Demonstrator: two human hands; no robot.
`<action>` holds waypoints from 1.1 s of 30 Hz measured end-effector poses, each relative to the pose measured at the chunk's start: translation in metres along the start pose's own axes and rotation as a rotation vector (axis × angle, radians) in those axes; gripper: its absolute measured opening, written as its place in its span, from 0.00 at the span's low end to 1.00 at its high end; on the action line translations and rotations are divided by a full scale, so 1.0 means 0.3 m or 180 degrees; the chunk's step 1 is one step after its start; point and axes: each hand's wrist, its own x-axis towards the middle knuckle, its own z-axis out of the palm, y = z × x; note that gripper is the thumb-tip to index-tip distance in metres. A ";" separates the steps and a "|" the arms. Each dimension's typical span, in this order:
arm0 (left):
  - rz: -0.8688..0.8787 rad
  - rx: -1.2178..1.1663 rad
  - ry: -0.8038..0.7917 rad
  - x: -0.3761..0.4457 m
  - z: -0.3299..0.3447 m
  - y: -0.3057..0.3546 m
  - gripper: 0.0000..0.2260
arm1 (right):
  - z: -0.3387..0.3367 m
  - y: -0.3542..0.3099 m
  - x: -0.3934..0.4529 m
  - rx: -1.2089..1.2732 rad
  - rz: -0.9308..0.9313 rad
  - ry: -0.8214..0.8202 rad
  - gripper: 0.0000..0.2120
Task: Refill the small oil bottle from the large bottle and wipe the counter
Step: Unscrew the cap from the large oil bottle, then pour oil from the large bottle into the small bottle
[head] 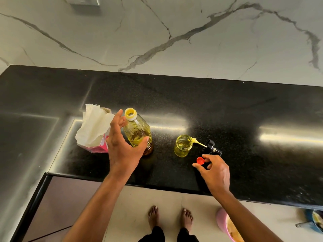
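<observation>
We see left hand [122, 145] fingers spread, thumb touching the large bottle [138, 135]; right hand [212, 169] pinches red cap [200, 161]. Small bottle [183, 145] stands open between them, tissue box [95, 131] left of centre.

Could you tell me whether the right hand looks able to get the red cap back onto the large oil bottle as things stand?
Probably yes. The right hand pinches the red cap, the large oil bottle stands upright with its mouth uncovered, and only the low small oil bottle lies between. The left hand is at the bottle's body, below the neck.

Large bottle [138, 131] of yellow oil stands upright and uncapped on the black counter [227, 110]; small glass bottle [183, 145] stands open just right, its red cap [200, 161] nearby
</observation>
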 end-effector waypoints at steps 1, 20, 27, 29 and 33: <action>0.0017 0.0026 -0.0013 0.001 -0.002 -0.001 0.49 | -0.003 -0.002 0.000 0.0008 -0.0016 -0.0003 0.23; 0.0024 -0.0021 0.0154 -0.060 0.010 0.003 0.46 | -0.163 -0.074 0.056 0.0256 -0.0359 0.0599 0.14; -0.0029 -0.0172 0.0394 -0.078 0.003 -0.011 0.42 | -0.170 -0.265 0.057 0.0844 -0.1030 0.0264 0.18; 0.0052 -0.0374 0.0462 -0.054 -0.010 0.012 0.39 | -0.162 -0.348 0.063 0.0946 -0.1283 0.0148 0.20; 0.0202 -0.0436 0.0397 0.011 -0.027 0.038 0.43 | -0.110 -0.421 0.107 0.0649 -0.1462 0.0080 0.36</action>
